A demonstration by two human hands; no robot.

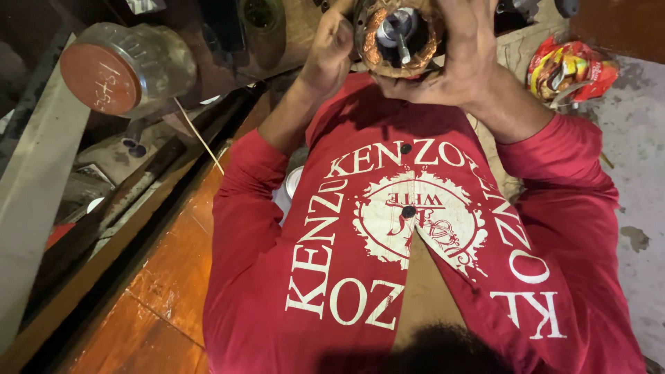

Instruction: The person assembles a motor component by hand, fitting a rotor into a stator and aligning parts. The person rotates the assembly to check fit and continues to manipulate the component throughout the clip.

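Motor stator [397,36], copper windings exposed: left hand [327,52] and right hand [465,59] both grasp its rim; best kept level, fingers off the windings.

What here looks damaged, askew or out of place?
A crumpled red-and-yellow snack wrapper lies loose on the worn grey floor, right of the hands. A clear jar with a red lid lies on its side at upper left. The left hand and right hand cup a round motor part with copper windings; no damage shows.
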